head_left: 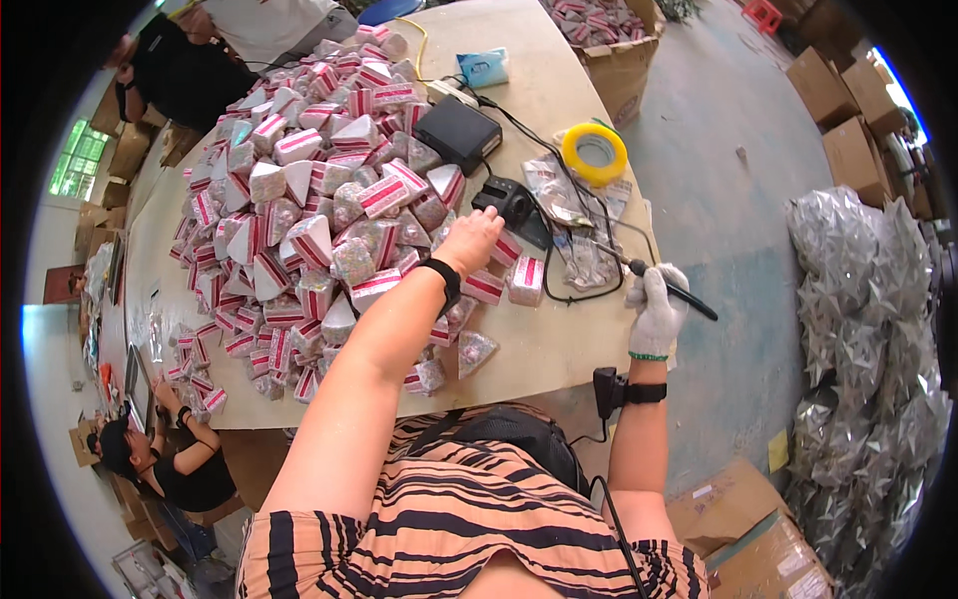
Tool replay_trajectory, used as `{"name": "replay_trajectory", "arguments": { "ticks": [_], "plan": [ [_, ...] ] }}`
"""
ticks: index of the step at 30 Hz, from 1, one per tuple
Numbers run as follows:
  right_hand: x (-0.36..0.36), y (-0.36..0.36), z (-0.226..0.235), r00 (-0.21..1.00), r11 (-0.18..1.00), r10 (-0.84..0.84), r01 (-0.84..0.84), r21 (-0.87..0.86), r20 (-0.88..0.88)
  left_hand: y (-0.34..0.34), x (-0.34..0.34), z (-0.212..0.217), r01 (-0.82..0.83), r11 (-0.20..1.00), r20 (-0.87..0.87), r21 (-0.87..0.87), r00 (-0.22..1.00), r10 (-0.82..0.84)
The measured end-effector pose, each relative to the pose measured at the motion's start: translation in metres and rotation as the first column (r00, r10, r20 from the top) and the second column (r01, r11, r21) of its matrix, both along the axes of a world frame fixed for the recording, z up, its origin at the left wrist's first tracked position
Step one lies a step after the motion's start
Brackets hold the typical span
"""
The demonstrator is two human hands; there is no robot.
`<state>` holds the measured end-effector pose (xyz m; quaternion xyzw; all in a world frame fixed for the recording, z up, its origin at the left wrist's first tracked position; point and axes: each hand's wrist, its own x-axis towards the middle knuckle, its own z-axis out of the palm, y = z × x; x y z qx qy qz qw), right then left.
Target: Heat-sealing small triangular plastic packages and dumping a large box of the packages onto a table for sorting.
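1. Work table [559, 349], pale top; heap and tools were borne on it.
2. Silver star-shaped decorations [868, 329], clear-bagged, were stacked on R side of floor, apart from table.
3. Wedge-shaped pkgs [384, 197], qty. large, glittery w/ pink-and-white bands, were heaped over L half of table.
4. Open carton [614, 75], brown cardboard, filled w/ similar pkgs, was placed by far R edge.
5. Blk box-type unit [457, 133] was set just beside heap.
6. R. hand [659, 299], white knit glove w/ green cuff, was held at table's R edge, fingers wrapped round handle of item 11.
7. L. hand [467, 243], bare, was held at near edge of item 8, fingers bent, tips close together; whether anything was pinched could not be told.
8. Blk tool stand [521, 212] was set betw. heap and clear plastic bags [589, 265].
9. Yellow tape roll [619, 160] was laid flat, R side.
10. Blue-and-white tissue pkt. [484, 67] was placed beyond item 5.
11. Soldering-iron-type tool [691, 298], blk handle, was gripped w/ thin metal shaft aimed toward bags.
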<state>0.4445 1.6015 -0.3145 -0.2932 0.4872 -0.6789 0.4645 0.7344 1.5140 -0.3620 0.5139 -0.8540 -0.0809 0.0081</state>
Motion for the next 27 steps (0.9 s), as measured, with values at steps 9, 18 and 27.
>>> {"name": "replay_trajectory", "arguments": {
  "ticks": [9, 18, 27],
  "plan": [
    [-0.011, 0.018, -0.037, 0.997, 0.993, -0.016, 0.025, 0.116, -0.077, 0.013, 0.011, 0.05, -0.073, 0.997, -0.057, -0.032, 0.996, 0.071],
    [-0.014, 0.03, -0.049, 0.997, 0.989, -0.067, 0.071, 0.131, -0.033, 0.045, -0.084, 0.033, -0.125, 0.972, -0.188, 0.199, 0.969, 0.163],
    [-0.016, 0.023, -0.066, 0.995, 0.982, -0.096, 0.094, 0.164, 0.003, 0.039, -0.137, -0.024, -0.195, 0.972, 0.012, 0.132, 0.981, 0.195]
  ]
}}
